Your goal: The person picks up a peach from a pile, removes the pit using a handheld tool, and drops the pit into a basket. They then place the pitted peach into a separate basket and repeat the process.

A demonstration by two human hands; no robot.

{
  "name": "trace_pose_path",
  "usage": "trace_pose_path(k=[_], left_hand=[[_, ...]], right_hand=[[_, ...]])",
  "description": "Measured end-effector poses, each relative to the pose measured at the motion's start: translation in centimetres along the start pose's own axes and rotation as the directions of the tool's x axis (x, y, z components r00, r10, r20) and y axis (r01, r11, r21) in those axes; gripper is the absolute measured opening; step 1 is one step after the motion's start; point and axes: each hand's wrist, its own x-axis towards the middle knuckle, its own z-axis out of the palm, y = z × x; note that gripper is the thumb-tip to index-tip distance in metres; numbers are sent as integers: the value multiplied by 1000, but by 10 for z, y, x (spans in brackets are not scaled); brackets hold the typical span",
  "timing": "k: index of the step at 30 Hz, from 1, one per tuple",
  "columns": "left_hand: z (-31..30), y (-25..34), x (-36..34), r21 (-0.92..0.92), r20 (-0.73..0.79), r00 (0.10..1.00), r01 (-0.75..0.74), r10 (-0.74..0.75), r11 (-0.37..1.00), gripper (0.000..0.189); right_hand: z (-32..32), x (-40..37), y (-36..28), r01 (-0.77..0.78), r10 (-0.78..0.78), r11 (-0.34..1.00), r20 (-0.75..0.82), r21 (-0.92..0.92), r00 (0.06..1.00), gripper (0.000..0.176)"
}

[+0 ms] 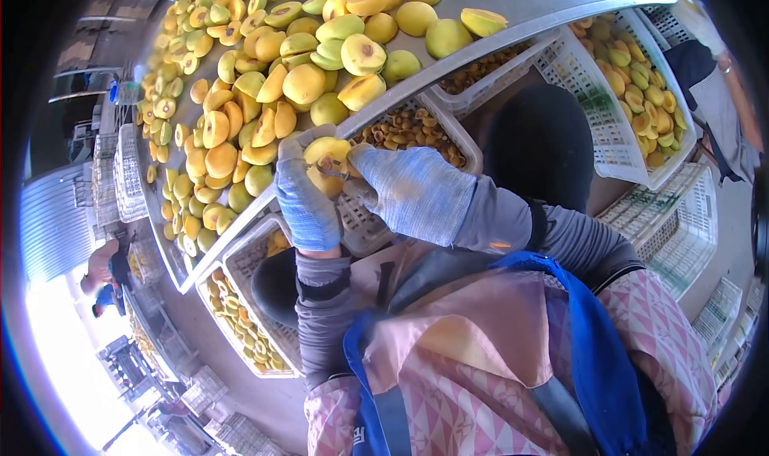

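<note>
My left hand [307,200], in a blue and white knit glove, is closed around a halved yellow peach [327,150] near the table's edge. My gloved right hand [420,190] comes in from the right with its fingers curled. A thin, dark metal tool [331,172] reaches from its fingers to the cut face of the peach; its handle is hidden in the hand. Under both hands stands a crate of brown peach pits [408,132]. Many halved and whole peaches [220,156] lie heaped on the metal table beyond.
The metal table's raised rim [473,52] runs diagonally in front of me. A white crate of peach halves [633,96] stands at right, another crate [248,328] at lower left. Stacked white crates [673,224] are further right. Another person's arm [741,96] shows at the right edge.
</note>
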Motion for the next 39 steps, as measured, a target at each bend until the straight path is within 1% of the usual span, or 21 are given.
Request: trace_pose_path(k=[1,5,7,9,11,15,17,18,19,21,23,24,25,26,28,31,33,34,36,38,39], left_hand=[[-1,1,0,-302,43,977,212,-209,930,41],[-4,-6,4,-317,40,939,337,-342,887,47],[-3,-12,7,-4,11,985,172,-172,985,44],[2,-11,6,38,-6,994,110,-110,993,43],[12,-8,1,82,-22,998,52,-50,995,42],[26,-15,0,90,-80,994,-65,72,994,44],[28,-22,0,114,-37,997,-65,69,991,48],[29,-24,0,-154,-37,999,17,-23,988,48],[29,-28,-1,-410,-14,994,97,-112,907,49],[19,-42,9,-473,56,976,214,-213,855,50],[17,-29,1,-330,-21,982,170,-187,928,52],[8,-22,-3,-173,-74,997,3,-16,985,50],[-3,-11,-12,-190,-140,987,54,-81,980,46],[-26,-8,-19,-50,-175,984,-46,36,998,43],[-75,7,-33,279,-208,959,-133,195,951,37],[-180,-3,-58,760,-201,926,-57,319,647,28],[-218,-2,-72,580,-478,878,342,-31,739,33],[-231,-7,-71,582,-482,876,344,-28,737,33],[-249,-16,-68,951,-284,950,261,129,166,26],[-225,-19,-39,885,-235,944,109,232,453,26],[-193,1,-17,857,-178,968,65,176,511,28]], right_hand=[[-1,0,1,20,-20,1000,36,-7,999,23],[-12,3,3,-38,56,996,228,-86,972,22],[-5,3,11,26,-14,994,118,-104,993,23],[-3,0,11,85,-84,988,13,-127,996,23],[-12,1,-4,-96,100,994,98,-43,990,25],[1,3,22,-281,251,956,254,88,934,30],[4,9,26,-380,253,668,284,640,925,40],[-9,3,29,-708,395,392,588,587,706,50],[-17,3,26,-708,395,394,587,586,706,50],[-26,4,23,-767,385,405,668,497,637,56],[-23,1,24,-704,341,406,618,582,708,52],[-19,2,24,-634,408,662,519,399,752,47],[-17,3,23,-524,430,837,405,156,807,42],[-24,5,10,-470,437,882,428,-31,791,30],[-14,-4,13,-339,357,933,407,-118,841,27],[0,-14,23,-148,242,957,402,-250,883,20],[4,-16,24,-85,290,915,497,-394,818,22],[7,-19,26,-40,257,908,480,-416,839,21],[12,-18,26,-60,283,898,470,-435,836,21],[12,-14,24,-76,312,883,458,-463,833,21],[10,-11,21,-80,319,881,458,-467,830,21]])
